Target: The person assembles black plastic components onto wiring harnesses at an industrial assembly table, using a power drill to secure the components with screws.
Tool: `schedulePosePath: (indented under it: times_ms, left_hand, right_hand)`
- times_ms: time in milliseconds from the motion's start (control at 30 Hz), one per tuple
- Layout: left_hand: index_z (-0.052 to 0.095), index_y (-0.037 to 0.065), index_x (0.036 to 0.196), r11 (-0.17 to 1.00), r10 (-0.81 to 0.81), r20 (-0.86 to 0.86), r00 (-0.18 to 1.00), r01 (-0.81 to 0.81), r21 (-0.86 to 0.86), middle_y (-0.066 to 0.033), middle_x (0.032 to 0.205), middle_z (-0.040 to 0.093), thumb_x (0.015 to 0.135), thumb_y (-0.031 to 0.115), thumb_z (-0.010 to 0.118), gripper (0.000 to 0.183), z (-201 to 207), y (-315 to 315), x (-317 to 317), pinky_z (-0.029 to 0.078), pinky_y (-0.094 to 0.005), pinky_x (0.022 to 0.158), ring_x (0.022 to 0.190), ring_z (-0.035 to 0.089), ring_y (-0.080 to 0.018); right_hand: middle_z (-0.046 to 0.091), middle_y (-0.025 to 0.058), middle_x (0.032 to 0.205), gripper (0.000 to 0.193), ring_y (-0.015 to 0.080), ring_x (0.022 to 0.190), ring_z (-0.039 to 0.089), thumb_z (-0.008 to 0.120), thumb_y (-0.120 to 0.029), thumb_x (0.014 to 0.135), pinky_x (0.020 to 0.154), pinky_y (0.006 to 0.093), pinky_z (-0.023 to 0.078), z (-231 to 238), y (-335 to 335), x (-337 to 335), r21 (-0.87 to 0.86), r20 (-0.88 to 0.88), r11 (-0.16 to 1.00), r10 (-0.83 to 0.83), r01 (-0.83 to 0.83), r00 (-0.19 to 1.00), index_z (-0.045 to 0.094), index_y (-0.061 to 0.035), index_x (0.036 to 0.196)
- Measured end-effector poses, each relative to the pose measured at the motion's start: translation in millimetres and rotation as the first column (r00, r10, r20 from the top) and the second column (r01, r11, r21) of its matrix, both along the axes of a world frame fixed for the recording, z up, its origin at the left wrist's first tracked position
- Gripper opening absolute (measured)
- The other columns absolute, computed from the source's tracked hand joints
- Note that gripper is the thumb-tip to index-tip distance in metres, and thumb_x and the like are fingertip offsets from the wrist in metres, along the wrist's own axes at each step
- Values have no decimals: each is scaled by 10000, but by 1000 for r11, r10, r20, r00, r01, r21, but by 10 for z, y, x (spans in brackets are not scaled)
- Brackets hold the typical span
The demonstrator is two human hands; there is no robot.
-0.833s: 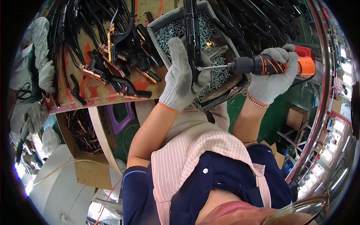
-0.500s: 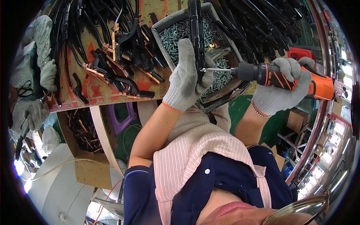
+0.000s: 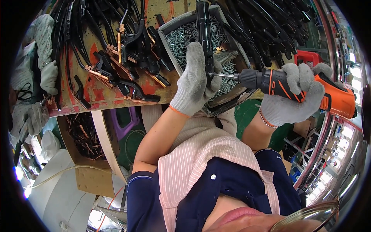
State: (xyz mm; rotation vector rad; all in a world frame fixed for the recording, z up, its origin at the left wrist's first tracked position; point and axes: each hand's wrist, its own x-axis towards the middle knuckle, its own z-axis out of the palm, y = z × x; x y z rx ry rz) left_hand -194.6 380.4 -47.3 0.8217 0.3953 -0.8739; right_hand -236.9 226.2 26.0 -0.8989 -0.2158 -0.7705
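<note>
Upright over the tray of screws, a long black tubular handle (image 3: 203,27) is gripped by my gloved left hand (image 3: 193,79), thumb on its left side, fingers curled behind. My gloved right hand (image 3: 297,91) is wrapped round an orange and black cordless drill (image 3: 337,96), held nearly level. Its thin bit (image 3: 226,75) points left and its tip meets the lower part of the handle, near a hole; a screw there is too small to make out. Below the handle, the worn grey tray (image 3: 165,38) holds many small silver screws (image 3: 179,42).
Black and copper welding clamps (image 3: 133,91) lie at the left of the stained table (image 3: 104,101). More black handles (image 3: 266,31) are piled at the far right, near a red object (image 3: 309,57). Another person's gloved hands (image 3: 34,118) work at the far left. A cardboard box (image 3: 94,181) stands below.
The drill's rear end has swung down and to the right, tilting the bit slightly. The handle and my left hand have shifted a little to the right.
</note>
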Motion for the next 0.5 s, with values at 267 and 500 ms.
schedulePosePath:
  times_ms: [267, 500]
  left_hand:
    - [572, 99, 863, 993, 104, -27, 994, -102, 66, -3, 630, 518, 852, 778, 395, 702, 7, -93, -28, 360, -196, 419, 473, 455, -91]
    - [510, 165, 1124, 975, 215, -66, 974, -218, -34, 0, 795, 528, 894, 711, 418, 599, -4, -71, -48, 389, -196, 486, 573, 457, -78]
  right_hand:
    - [411, -14, 635, 341, 77, 547, 410, 616, -55, 827, 539, 194, 406, 235, 304, 159, -287, -146, 948, -189, 141, 971, 453, -56, 1127]
    - [438, 10, 619, 354, 92, 495, 407, 586, -8, 817, 495, 209, 393, 170, 270, 217, -318, -106, 948, -37, 1, 994, 454, -50, 1143]
